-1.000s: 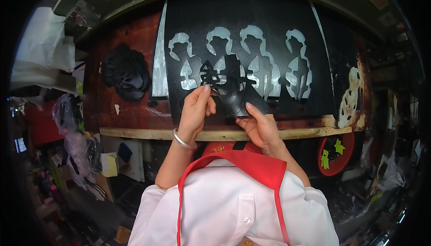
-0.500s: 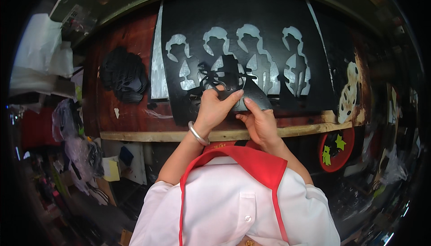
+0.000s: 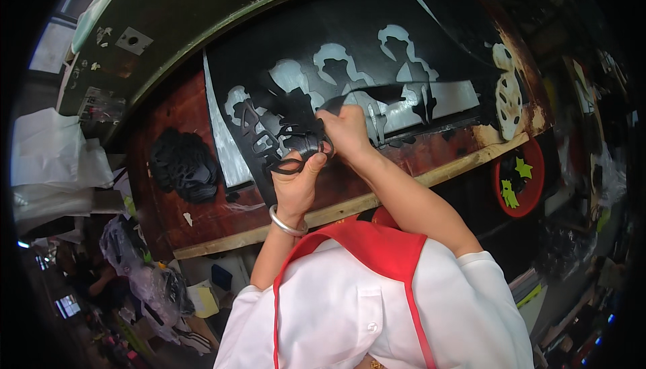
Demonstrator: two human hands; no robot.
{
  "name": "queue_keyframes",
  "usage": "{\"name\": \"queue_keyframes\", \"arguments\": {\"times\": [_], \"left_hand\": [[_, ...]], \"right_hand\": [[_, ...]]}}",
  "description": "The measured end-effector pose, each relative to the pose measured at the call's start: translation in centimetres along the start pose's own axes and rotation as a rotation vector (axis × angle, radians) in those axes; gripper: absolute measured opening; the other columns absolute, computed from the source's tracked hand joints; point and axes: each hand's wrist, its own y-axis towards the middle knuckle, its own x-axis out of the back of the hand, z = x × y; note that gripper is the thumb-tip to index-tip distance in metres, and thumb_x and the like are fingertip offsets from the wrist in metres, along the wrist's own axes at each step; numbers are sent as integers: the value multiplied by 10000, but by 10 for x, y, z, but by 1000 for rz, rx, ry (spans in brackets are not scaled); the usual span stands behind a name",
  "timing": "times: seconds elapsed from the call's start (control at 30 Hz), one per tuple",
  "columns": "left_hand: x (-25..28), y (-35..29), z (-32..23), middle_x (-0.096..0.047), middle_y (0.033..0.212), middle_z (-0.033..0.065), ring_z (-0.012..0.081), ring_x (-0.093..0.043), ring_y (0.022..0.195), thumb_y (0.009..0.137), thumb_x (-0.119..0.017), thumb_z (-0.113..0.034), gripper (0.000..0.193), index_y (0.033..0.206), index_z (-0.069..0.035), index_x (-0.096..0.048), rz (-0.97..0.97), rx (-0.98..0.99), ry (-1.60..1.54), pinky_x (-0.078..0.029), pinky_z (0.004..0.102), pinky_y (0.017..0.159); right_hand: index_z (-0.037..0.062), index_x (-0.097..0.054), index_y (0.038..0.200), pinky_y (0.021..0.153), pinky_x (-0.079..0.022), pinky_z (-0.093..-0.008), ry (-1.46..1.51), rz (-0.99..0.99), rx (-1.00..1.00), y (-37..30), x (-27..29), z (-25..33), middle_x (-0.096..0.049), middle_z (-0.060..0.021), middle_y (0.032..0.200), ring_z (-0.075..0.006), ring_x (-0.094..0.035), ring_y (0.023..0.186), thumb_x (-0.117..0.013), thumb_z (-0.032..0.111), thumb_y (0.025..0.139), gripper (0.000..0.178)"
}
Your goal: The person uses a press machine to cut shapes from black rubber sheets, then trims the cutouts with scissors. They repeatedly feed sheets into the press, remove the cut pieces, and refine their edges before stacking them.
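Fingers and thumb of the left hand [image 3: 298,182] pinch a black openwork piece [image 3: 304,141] just left of the frame's centre, and from my end I cannot tell whether it is one layer or several. One silver bangle [image 3: 288,223] circles that wrist. Just beside it, near the centre, the fingers of the right hand [image 3: 345,128] are curled in tight on what looks to me like a raised edge of one large black sheet [image 3: 367,52]. Sweeping from left to right, I get whitish plastic wrapping [image 3: 50,140] at the left edge, then one heap of black cut-outs [image 3: 182,167] at centre left, too closely layered for me to count, lying on a red-brown board [image 3: 212,224]. Across the upper middle I make out four pale head-shaped openings in a row in the sheet, some partly hidden by the held piece. One wooden rail [image 3: 464,165] runs along the board's near edge, slanting up toward the right. At the right of the frame I see one cream plate [image 3: 511,112] pierced with several holes, and below it one red bowl [image 3: 531,197] holding two yellow-green pieces [image 3: 523,168] among dark scraps.
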Motion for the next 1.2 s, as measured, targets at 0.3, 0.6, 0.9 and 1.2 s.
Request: {"name": "queue_keyframes", "arguments": {"times": [0.3,0.6,0.9,1.2], "left_hand": [[6,-3,-28,-655,821,79,151,-615,765,835,-673,18,41,840,55,-657,259,-144,245,-497,282,721],[9,35,-26,-638,1001,75,177,-590,947,956,-574,-314,286,1011,-37,-617,-177,514,-659,-476,332,881],[3,39,-22,-646,1014,114,185,-625,897,966,-557,-266,293,1042,10,-621,-65,615,-572,-519,370,848],[5,30,-15,-652,998,109,162,-621,878,965,-565,-256,309,1030,40,-626,-55,544,-454,-518,328,821]], "right_hand": [[-72,-532,509,397,-350,-342,-306,-1,-20,19,-14,3,-460,-58,431,-100,-448,429,-663,165,728,348],[96,-593,1078,594,-441,-252,373,107,-96,-32,20,21,-647,-2,943,-102,-592,768,-587,184,938,165],[24,-592,1157,918,-487,-403,569,342,-109,-61,43,13,-634,-85,1126,-198,-604,1037,-564,49,926,234],[43,-632,1048,822,-496,-349,632,288,-292,-70,49,6,-662,-56,1032,-161,-610,965,-580,66,925,136]]}}
